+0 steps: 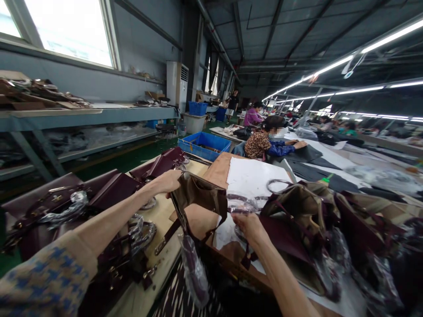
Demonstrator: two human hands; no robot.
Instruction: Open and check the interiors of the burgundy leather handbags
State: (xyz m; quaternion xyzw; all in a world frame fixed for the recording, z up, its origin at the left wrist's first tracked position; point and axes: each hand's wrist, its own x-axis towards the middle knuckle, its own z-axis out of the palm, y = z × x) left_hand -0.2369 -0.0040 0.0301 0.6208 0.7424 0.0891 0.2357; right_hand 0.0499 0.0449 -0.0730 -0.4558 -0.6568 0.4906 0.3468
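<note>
Near the centre, the fingers of the left hand (pixel 170 180) are partly hidden behind the rim of an open bag (pixel 203 191). The bag's lower part is lost in shadow at bottom centre. Just right of centre, what the fingertips of the right hand (pixel 246 224) grip cannot be made out. A patterned sleeve (pixel 49 275) is cut off at lower left. Maroon bags (pixel 358 218) run blurred past the right edge. The window (pixel 71 28), upper left, is cropped; distant workers (pixel 325 123), upper right, are too small to read.
</note>
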